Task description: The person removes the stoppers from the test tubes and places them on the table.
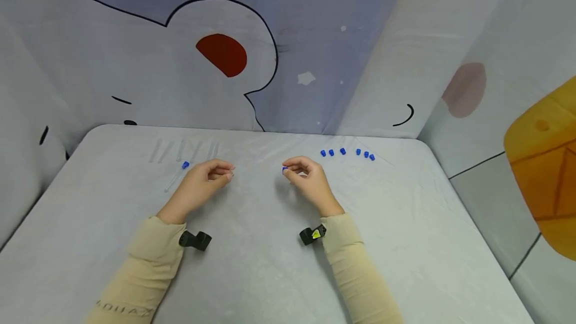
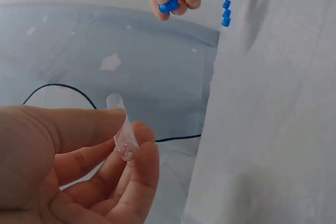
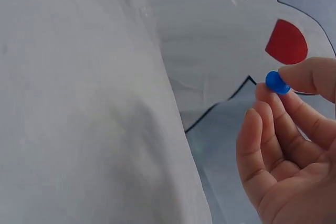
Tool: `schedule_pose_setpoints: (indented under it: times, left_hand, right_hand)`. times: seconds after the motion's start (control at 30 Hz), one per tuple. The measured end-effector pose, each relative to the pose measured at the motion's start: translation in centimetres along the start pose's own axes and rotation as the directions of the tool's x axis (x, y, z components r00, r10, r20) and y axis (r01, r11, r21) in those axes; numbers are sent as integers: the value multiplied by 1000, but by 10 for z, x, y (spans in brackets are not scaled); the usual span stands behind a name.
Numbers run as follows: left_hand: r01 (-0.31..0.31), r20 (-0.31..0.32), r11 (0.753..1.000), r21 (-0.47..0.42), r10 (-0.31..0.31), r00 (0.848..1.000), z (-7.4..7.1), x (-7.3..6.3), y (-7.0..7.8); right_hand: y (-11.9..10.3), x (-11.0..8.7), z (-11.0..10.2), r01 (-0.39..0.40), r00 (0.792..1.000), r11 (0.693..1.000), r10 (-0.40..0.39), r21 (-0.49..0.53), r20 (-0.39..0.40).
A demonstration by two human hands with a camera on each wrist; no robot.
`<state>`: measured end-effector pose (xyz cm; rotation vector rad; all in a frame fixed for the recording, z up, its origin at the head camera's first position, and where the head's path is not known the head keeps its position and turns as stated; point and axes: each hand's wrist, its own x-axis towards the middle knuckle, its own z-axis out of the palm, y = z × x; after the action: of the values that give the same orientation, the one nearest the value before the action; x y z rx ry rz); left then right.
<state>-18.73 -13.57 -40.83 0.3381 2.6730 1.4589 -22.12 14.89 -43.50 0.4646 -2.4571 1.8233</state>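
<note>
My left hand [image 1: 203, 182] pinches a clear plastic test tube [image 2: 125, 135] between thumb and fingers, above the left half of the table. In the left wrist view the tube tilts, and its lower end lies by the fingertips. Across from it, my right hand [image 1: 310, 179] holds a small blue cap [image 3: 277, 83] between thumb and index finger. The two hands are apart, and cap and tube do not touch. Beside the left hand lies a clear tube with a blue cap [image 1: 185, 165] on its end.
Several clear tubes [image 1: 196, 151] lie in a row at the back left of the white-covered table [image 1: 270, 264]. Several loose blue caps [image 1: 343, 151] stand in a line at the back right. A printed cloth [image 1: 315, 39] hangs behind the table's far edge.
</note>
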Motion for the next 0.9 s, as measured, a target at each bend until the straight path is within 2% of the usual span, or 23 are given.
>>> schedule_pose_setpoints:
  times: [0.3,0.4,0.53,0.67,0.9]
  left_hand:
    - [51,-127,999,15,-49,991,1,14,-13]
    - [67,-182,995,72,-53,982,1,20,-17]
    - [70,-240,982,173,-27,970,-1,27,-22]
    - [84,-257,969,230,-22,966,-1,35,-25]
    - [141,-263,943,300,-61,963,2,51,-29]
  right_hand:
    - [16,7,-30,-19,983,1000,17,-12,-181]
    - [22,7,-41,-24,977,1000,20,-19,-214]
    - [29,8,-58,-51,973,997,35,-64,-230]
    - [38,10,-80,-110,968,984,74,-140,-241]
    - [53,19,-120,-233,944,954,176,-189,-278]
